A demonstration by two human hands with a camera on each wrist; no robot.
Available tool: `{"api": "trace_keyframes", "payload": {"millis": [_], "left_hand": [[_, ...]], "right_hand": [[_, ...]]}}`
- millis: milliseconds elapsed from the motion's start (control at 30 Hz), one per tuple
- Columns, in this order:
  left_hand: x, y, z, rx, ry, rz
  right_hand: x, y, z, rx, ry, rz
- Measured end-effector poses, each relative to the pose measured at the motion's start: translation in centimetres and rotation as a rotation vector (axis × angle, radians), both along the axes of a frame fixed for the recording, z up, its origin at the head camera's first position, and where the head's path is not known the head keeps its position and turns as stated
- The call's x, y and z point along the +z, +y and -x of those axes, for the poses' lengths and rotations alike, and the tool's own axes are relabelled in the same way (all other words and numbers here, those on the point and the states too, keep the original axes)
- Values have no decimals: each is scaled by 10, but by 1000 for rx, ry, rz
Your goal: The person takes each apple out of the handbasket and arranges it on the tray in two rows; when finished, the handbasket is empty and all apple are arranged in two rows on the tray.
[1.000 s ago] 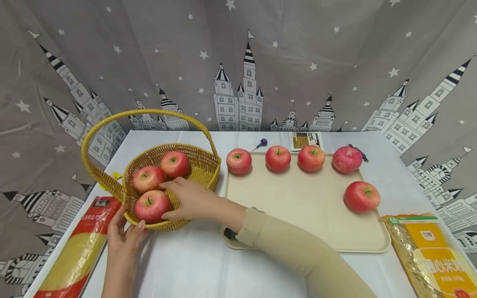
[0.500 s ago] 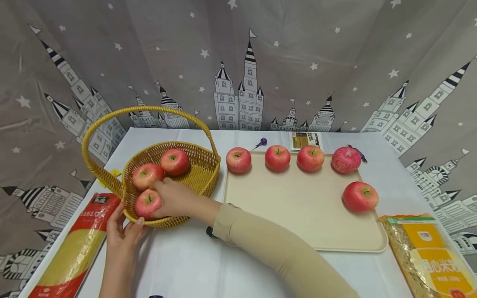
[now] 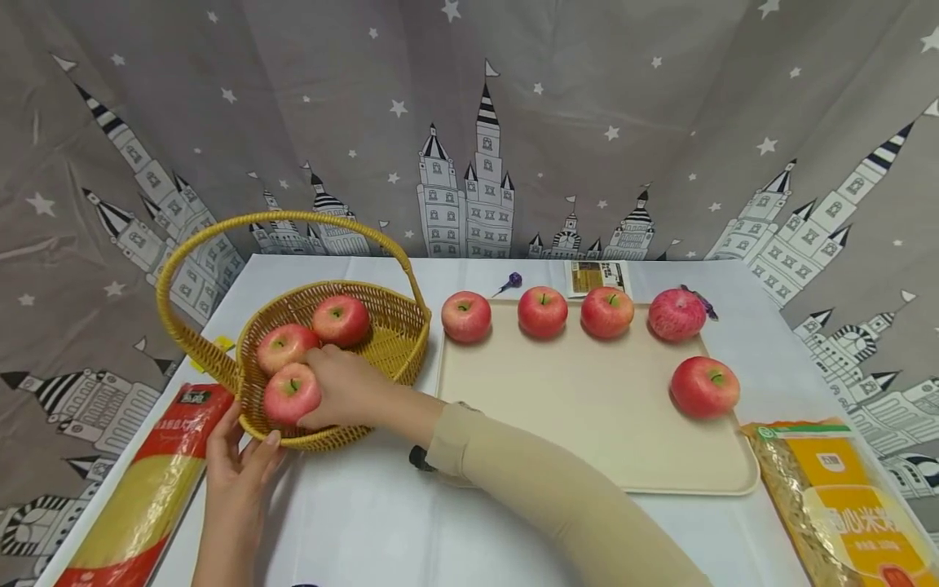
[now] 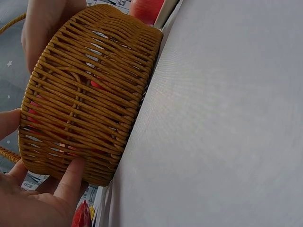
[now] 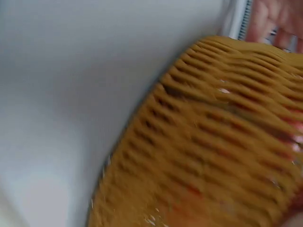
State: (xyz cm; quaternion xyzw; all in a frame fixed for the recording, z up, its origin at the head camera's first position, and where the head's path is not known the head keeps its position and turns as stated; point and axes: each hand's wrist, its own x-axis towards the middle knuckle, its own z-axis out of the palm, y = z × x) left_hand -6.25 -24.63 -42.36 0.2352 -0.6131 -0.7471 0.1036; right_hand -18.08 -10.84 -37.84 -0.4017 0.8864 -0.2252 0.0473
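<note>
Three red apples lie in the left part of a yellow wicker basket (image 3: 399,346) with a tall arched handle. My right hand (image 3: 345,390) reaches over the basket's near rim and grips the nearest apple (image 3: 292,394) from its right side. Close beside that one are a middle apple (image 3: 286,346) and a far apple (image 3: 341,319). My left hand (image 3: 238,481) holds the basket at its near left rim, the thumb against the outer side. From the left wrist view, its fingers (image 4: 71,182) touch the woven wall. The right hand's fingertips are partly hidden behind the apple.
A beige tray (image 3: 572,408) on the right bears several apples (image 3: 706,387) and a pink netted round item (image 3: 676,315). A red-and-yellow noodle packet (image 3: 150,481) lies left of the basket; an orange pasta bag (image 3: 844,497) lies far right. Behind the tray are a purple lollipop-like item (image 3: 513,280) and a small packet (image 3: 597,277).
My right hand has moved left and closed round the nearest apple, its fingers between that apple and the middle one. My left hand keeps its hold on the basket.
</note>
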Motion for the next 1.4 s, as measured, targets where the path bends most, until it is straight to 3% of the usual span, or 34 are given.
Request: {"api": "trace_keyframes", "payload": {"millis": [100, 200, 333, 433, 533, 700, 833, 967, 1133, 1267, 1400], "left_hand": [[-1, 1, -1, 7, 22, -2], [-2, 2, -2, 14, 31, -5], [-3, 2, -3, 28, 6, 22], [-3, 1, -3, 29, -5, 40], [-1, -1, -4, 18, 3, 37], [2, -6, -8, 16, -22, 21], [2, -7, -8, 29, -40, 20], [-1, -5, -6, 28, -13, 9], [-3, -2, -2, 15, -3, 7], [-2, -1, 0, 2, -15, 22], [-3, 0, 1, 2, -27, 29]], "right_hand": [[17, 34, -3, 12, -23, 130], [36, 88, -12, -11, -72, 293], [43, 174, -23, -138, -76, 447], [32, 241, -28, -317, -72, 425], [14, 297, -30, -485, -105, 322], [-18, 349, -34, -619, -140, 170], [-30, 359, -33, -643, -136, 133], [-33, 359, -29, -647, -148, 125], [-15, 349, -26, -660, -74, 122], [6, 319, -17, -617, -48, 191], [16, 266, -7, -503, -50, 249]]}}
